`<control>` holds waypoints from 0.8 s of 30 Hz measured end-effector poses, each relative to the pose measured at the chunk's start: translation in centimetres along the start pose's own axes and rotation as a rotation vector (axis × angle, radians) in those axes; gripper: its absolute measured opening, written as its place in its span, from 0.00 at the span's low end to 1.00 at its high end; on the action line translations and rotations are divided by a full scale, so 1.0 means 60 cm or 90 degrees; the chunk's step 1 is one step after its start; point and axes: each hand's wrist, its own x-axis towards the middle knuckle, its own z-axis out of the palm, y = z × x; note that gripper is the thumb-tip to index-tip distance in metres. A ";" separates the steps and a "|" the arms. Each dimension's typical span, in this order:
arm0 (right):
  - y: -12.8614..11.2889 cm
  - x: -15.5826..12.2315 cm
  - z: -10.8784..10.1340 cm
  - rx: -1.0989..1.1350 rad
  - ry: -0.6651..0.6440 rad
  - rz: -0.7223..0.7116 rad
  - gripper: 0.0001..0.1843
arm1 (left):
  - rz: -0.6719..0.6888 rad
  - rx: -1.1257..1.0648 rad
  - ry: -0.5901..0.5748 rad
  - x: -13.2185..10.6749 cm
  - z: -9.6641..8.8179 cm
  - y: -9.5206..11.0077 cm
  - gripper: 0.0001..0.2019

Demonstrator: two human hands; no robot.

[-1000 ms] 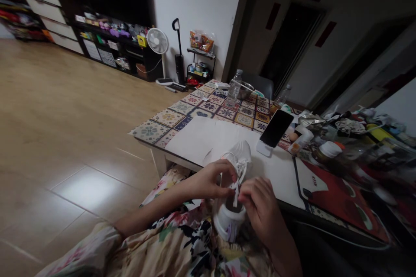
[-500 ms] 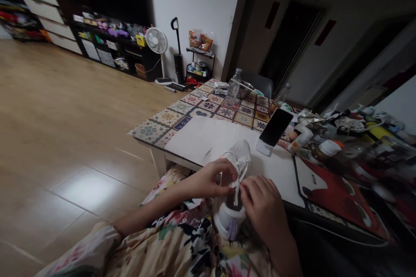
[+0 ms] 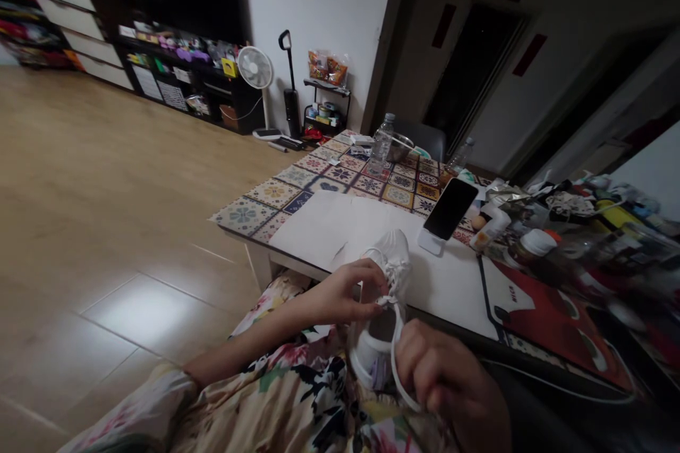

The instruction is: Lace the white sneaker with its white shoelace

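Observation:
A white sneaker [image 3: 392,248] with a lilac patch at its heel rests between my lap and the table edge, toe pointing away from me. My left hand [image 3: 362,290] is closed at the top of the lacing, thumb and fingertips pinching the lace near the uppermost eyelets. One white shoelace [image 3: 394,348] runs from there down over the shoe's opening in a long loop. My right hand [image 3: 438,362], on the right of the heel, has its fingers curled around this lace. Its fingertips are partly hidden and slightly blurred.
A phone on a white stand [image 3: 451,209] is beyond the shoe, by a white sheet [image 3: 329,223] on the patterned tabletop. To the right lie a red case [image 3: 552,318] and a heap of jars and bags. A clear bottle [image 3: 381,145] stands farther back.
My right hand has moved from the lacing down and to the right, drawing the shoelace out into a long strand. My left hand has stayed nearly in place.

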 end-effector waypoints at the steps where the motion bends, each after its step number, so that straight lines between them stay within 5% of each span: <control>1: 0.011 0.005 0.001 0.021 0.001 0.032 0.25 | 0.008 -0.002 -0.002 0.000 0.001 0.000 0.06; 5: 0.053 0.030 0.010 -0.095 0.063 0.105 0.08 | 0.044 -0.011 -0.012 0.001 0.006 -0.004 0.03; 18: 0.072 0.039 0.029 -0.113 0.075 0.091 0.05 | 0.057 -0.036 -0.044 0.003 0.004 -0.003 0.15; 24: 0.066 0.043 0.030 -0.097 0.042 0.106 0.11 | 0.018 -0.133 -0.077 0.001 0.002 -0.003 0.21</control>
